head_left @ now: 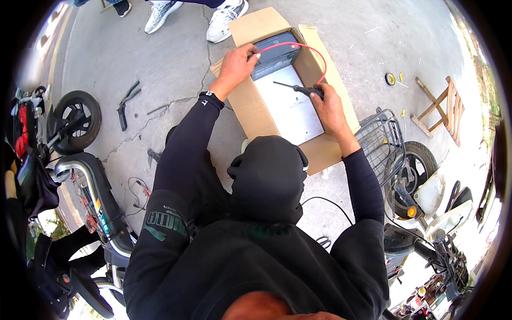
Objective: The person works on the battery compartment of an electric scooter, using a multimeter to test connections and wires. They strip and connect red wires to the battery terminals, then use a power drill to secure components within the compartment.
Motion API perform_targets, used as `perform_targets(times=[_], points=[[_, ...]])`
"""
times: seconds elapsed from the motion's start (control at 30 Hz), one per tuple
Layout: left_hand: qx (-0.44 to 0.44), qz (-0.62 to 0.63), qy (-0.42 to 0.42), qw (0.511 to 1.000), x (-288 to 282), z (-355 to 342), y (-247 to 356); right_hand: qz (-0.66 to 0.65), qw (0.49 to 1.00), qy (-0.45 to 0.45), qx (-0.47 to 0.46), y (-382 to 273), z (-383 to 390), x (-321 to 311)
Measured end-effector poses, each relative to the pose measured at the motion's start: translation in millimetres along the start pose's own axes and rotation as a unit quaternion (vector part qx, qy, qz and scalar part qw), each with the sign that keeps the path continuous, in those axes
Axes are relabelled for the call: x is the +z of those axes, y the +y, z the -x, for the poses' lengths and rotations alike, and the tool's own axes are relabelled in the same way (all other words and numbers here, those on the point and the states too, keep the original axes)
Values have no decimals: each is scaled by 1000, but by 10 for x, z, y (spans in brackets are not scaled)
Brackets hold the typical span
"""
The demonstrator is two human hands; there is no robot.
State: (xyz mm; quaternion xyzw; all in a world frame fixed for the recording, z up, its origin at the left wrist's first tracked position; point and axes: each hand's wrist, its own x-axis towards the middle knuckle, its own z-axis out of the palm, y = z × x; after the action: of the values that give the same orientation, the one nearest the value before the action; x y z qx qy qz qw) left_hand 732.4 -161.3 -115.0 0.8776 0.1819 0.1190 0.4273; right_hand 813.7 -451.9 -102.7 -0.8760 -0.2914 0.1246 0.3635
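Red cable (324,63) arched over a carton (248,110)
Left hand (238,66) pinches the cable's left end; right hand (329,109) grips a screwdriver (305,89) (dark-handled). A dark block (277,57) fills the carton's far end.

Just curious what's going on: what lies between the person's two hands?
In the head view, a red cable arches from the left hand toward the right hand. Below the arch, the right hand's screwdriver juts over a white panel.

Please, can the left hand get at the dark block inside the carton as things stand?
Probably yes: the left hand is beside the dark block, and the carton is open above it. However, this hand seems to hold the red cable, which may limit its grip.
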Motion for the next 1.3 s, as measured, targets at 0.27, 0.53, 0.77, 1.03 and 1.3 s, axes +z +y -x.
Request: perform_targets(times=[0.27, 0.53, 0.77, 1.03, 1.3], points=[[113, -21, 86, 990, -488, 545, 465, -409, 865, -195, 214, -782, -139, -262], [367, -231, 107, 895, -1160, 1047, 655, -700, 673, -180, 158, -813, -1108, -152], [107, -95, 77, 987, -1608, 2001, -137, -442, 860, -252, -42, -3048, -743, 641], [-92, 654, 438, 610, -3168, 3277, -701, 29, 731, -542, -414, -4599, 310, 2587], [10, 731, 460, 504, -3854, 4095, -1188, 67, 732, -591, -332, -5411, 1128, 3292]])
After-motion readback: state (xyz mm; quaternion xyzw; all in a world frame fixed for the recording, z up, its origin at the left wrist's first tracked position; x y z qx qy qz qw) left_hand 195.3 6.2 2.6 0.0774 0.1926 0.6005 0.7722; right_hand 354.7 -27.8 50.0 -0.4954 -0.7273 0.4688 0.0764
